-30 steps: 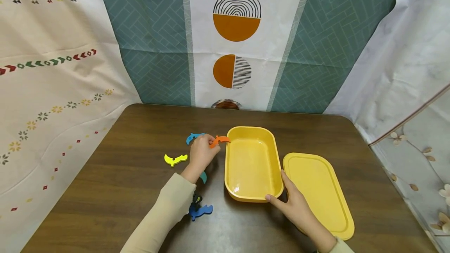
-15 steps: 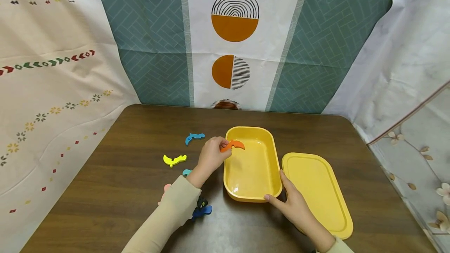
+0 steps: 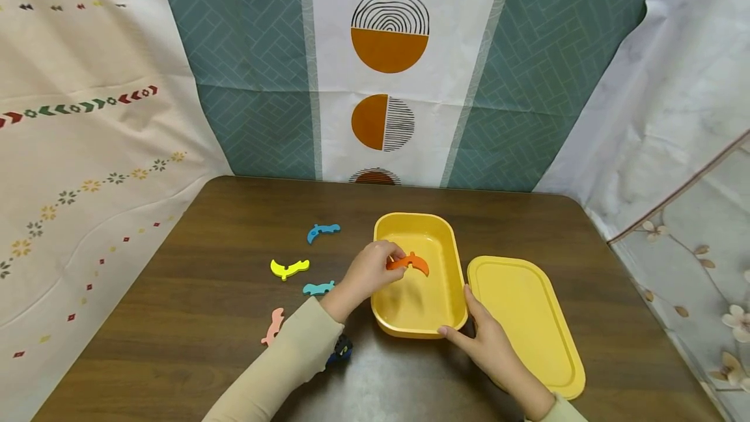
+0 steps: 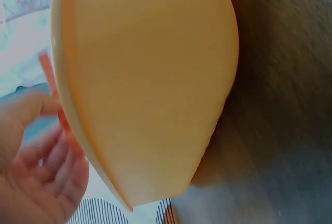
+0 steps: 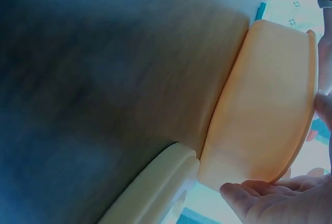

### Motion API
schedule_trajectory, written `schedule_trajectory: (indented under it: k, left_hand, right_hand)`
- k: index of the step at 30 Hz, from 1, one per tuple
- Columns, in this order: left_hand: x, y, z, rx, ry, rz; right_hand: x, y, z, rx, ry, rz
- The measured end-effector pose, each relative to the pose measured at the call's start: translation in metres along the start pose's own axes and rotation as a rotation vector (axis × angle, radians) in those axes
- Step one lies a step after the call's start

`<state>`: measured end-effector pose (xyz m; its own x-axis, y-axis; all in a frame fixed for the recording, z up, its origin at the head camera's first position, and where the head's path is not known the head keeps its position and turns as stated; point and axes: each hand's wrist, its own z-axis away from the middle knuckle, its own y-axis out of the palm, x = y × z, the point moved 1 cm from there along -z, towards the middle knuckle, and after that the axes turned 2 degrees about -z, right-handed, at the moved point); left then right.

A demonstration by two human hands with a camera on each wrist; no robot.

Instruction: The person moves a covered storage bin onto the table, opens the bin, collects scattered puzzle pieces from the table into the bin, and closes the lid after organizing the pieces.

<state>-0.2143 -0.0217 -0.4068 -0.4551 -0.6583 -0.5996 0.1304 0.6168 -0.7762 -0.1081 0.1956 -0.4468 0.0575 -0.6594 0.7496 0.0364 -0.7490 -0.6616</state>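
My left hand [image 3: 375, 269] pinches an orange flat, curved, notched piece [image 3: 417, 262] above the inside of a yellow box [image 3: 383, 321]. In the left wrist view, the box's side wall [image 4: 150, 89] hides part of that piece. At the box's near right corner, my right hand [image 3: 492, 347] holds the rim, thumb in front and fingers along the right side. Left of the box lie similar pieces: a blue one [image 3: 322, 232], a yellow one [image 3: 290, 269], a teal one [image 3: 318, 288] and a pink one [image 3: 273, 326], partly behind the left sleeve.
A flat yellow lid [image 3: 527, 318] lies right of the box, close against it. Beside the left forearm, a wristband with a dark blue and black part [image 3: 341, 348] shows. The brown table [image 3: 193, 318] meets patterned cloth hangings [image 3: 258, 83] at its back and sides.
My left hand has carried the orange piece rightward, from the box's left rim to over its inside. The teal and pink pieces have come into sight. My right hand stays at the corner.
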Motion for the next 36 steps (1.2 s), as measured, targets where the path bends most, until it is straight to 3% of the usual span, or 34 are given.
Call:
schedule_trajectory:
  k: [5,9,25,30,36]
  left_hand:
    - [-0.002,0.005,0.000,0.109,0.134,-0.061]
    - [-0.003,0.011,-0.001,0.149,0.170,-0.109]
    - [0.000,0.038,0.002,0.194,0.321,-0.276]
    - [-0.001,0.041,0.003,0.211,0.349,-0.327]
    - [-0.002,0.046,0.005,0.227,0.321,-0.410]
  right_hand:
    - [0.000,0.001,-0.001,-0.006,-0.003,0.007]
    - [-0.003,0.002,0.000,-0.005,0.000,0.019]
    - [-0.001,0.002,0.001,-0.024,-0.025,0.048]
    - [-0.001,0.002,0.001,-0.021,-0.014,0.040]
    - [-0.003,0.002,0.000,-0.019,-0.010,0.042]
